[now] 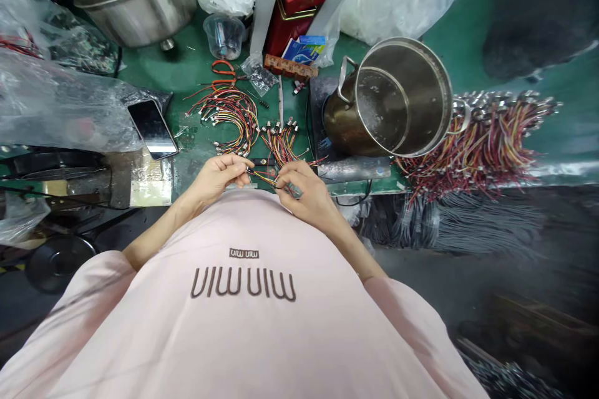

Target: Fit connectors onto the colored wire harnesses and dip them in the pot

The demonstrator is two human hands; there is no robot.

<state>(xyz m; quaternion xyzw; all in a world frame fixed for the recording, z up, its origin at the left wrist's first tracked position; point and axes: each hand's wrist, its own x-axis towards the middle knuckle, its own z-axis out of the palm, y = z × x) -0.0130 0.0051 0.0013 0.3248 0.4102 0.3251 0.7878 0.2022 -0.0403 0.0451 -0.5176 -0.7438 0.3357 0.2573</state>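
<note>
Close to my body at the bench edge, my left hand [224, 173] pinches one end of a short bundle of coloured wires [264, 175]. My right hand [303, 187] is closed on the other end, so the red, yellow and black strands span the gap between them. The small part at my left fingertips is too tiny to make out. Just beyond my hands lies a curved pile of wire leads [243, 115] with white connectors. Beside it is a second bunch of leads [281, 142] with metal ends.
A tall metal pot [402, 100] stands right of my hands, before a large heap of wired parts [486, 143]. Orange-handled scissors [223, 75], a phone [152, 129], a clear plastic cup [223, 37] and a steel basin [140, 3] are to the left and back.
</note>
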